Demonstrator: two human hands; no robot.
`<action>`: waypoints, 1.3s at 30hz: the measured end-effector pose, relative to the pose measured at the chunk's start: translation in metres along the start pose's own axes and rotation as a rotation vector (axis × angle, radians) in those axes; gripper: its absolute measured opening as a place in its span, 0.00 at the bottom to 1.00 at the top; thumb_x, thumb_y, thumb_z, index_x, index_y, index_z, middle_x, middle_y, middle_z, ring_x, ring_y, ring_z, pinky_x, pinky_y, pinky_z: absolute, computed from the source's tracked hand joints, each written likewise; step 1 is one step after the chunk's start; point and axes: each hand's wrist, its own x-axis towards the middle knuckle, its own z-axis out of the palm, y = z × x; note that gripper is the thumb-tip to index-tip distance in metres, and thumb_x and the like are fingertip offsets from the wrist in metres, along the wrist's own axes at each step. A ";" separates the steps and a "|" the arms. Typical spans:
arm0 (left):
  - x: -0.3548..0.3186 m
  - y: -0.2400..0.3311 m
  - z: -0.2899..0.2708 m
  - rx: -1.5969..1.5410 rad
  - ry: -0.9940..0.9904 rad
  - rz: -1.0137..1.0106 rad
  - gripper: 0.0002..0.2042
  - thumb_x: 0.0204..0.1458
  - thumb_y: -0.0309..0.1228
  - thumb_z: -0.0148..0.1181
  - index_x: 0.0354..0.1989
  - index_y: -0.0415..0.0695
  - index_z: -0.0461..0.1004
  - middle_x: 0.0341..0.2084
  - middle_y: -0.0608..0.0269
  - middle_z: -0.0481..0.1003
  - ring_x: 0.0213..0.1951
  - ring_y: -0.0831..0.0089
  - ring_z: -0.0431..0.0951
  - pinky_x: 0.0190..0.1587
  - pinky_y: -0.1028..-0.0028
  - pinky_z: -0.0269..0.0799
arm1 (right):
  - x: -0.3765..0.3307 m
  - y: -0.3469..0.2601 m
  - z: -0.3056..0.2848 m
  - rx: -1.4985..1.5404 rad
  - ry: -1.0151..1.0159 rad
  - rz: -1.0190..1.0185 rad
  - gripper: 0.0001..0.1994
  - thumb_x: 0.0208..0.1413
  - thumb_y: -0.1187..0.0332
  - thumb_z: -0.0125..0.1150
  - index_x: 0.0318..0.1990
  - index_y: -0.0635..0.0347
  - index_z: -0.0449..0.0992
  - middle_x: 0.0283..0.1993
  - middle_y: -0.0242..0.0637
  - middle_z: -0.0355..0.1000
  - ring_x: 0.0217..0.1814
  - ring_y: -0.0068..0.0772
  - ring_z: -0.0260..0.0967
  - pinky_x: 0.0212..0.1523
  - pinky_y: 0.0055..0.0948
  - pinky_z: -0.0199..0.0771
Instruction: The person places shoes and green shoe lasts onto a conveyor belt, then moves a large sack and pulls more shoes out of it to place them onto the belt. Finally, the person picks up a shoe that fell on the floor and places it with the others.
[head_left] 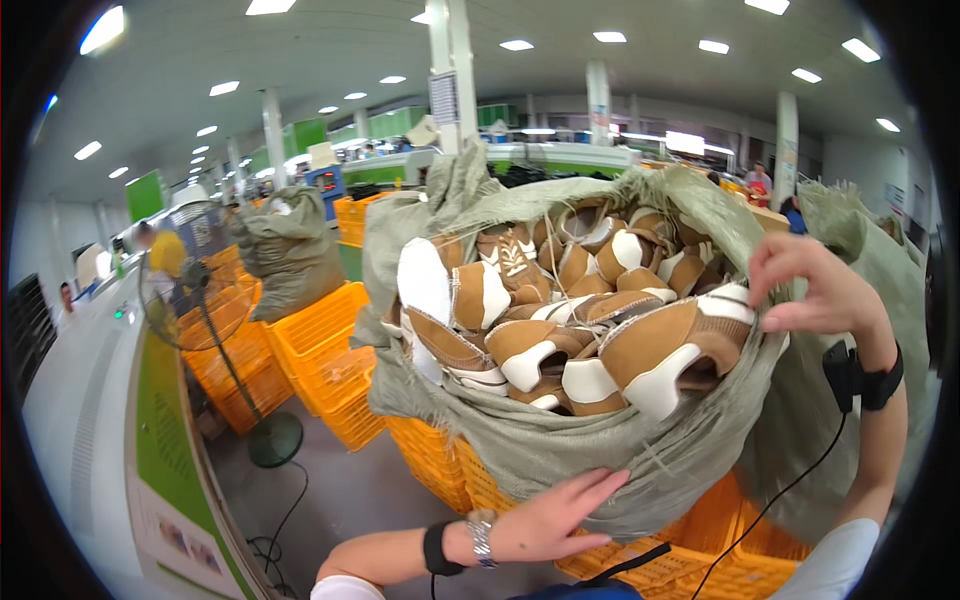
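A big grey-green woven sack [560, 450] stands open in front of me, filled with several brown and white shoe uppers [560, 300]. My left hand [550, 515] lies flat against the sack's lower front, fingers spread, holding nothing. My right hand [815, 285] pinches the sack's rim at its right edge. Both wrists wear a black band, and a cable runs down from the right one.
The sack rests on stacked orange plastic crates [330, 360]. A second tied sack [290, 250] sits on crates at the left, a third [880, 260] at the far right. A standing fan [200, 290] is by a long workbench [90, 400]. People stand far off.
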 end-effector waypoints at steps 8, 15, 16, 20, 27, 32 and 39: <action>-0.008 -0.104 -0.182 0.346 0.700 -0.227 0.40 0.39 0.28 0.66 0.61 0.40 0.49 0.56 0.49 0.58 0.57 0.62 0.59 0.55 0.65 0.59 | 0.046 -0.025 0.022 -0.270 -0.279 0.206 0.37 0.26 0.52 0.73 0.48 0.60 0.69 0.41 0.41 0.71 0.48 0.43 0.65 0.51 0.33 0.61; -0.025 -0.260 -0.234 -0.565 0.586 -0.622 0.47 0.46 0.33 0.60 0.64 0.40 0.28 0.63 0.51 0.44 0.61 0.65 0.51 0.59 0.69 0.50 | 0.074 -0.060 0.037 -0.443 -0.259 0.203 0.22 0.28 0.61 0.69 0.34 0.59 0.70 0.29 0.40 0.70 0.35 0.44 0.68 0.37 0.35 0.68; -0.025 -0.264 -0.239 -0.719 0.699 -0.650 0.45 0.48 0.33 0.59 0.64 0.40 0.28 0.62 0.53 0.46 0.61 0.65 0.51 0.59 0.72 0.49 | 0.078 -0.054 0.041 -0.488 -0.151 0.102 0.19 0.28 0.64 0.67 0.30 0.59 0.69 0.26 0.40 0.69 0.31 0.46 0.68 0.32 0.35 0.68; -0.018 -0.292 -0.214 -0.534 0.489 -0.486 0.44 0.43 0.31 0.61 0.65 0.42 0.36 0.57 0.57 0.55 0.58 0.67 0.55 0.58 0.70 0.53 | 0.075 -0.046 0.022 -0.310 0.335 -0.004 0.18 0.35 0.67 0.68 0.35 0.62 0.71 0.29 0.41 0.72 0.33 0.39 0.71 0.36 0.31 0.70; -0.018 -0.213 -0.200 0.353 0.267 -0.244 0.50 0.22 0.42 0.74 0.59 0.40 0.54 0.54 0.49 0.57 0.54 0.55 0.58 0.55 0.61 0.54 | 0.118 -0.079 0.051 -0.020 -0.535 0.363 0.22 0.34 0.67 0.70 0.40 0.58 0.72 0.31 0.39 0.73 0.33 0.36 0.72 0.35 0.30 0.71; 0.020 -0.229 -0.213 0.532 0.242 -0.058 0.50 0.16 0.50 0.74 0.55 0.43 0.60 0.47 0.48 0.59 0.49 0.51 0.60 0.52 0.60 0.54 | 0.101 -0.076 0.096 -0.228 -0.393 0.660 0.36 0.27 0.68 0.70 0.52 0.52 0.64 0.48 0.44 0.67 0.47 0.45 0.66 0.46 0.36 0.67; 0.064 -0.230 -0.227 0.051 -0.109 0.113 0.55 0.22 0.44 0.76 0.63 0.47 0.48 0.45 0.49 0.54 0.47 0.55 0.60 0.54 0.64 0.58 | 0.148 -0.055 0.113 -0.492 -0.434 0.368 0.53 0.26 0.66 0.70 0.65 0.51 0.44 0.63 0.47 0.49 0.64 0.49 0.49 0.61 0.40 0.53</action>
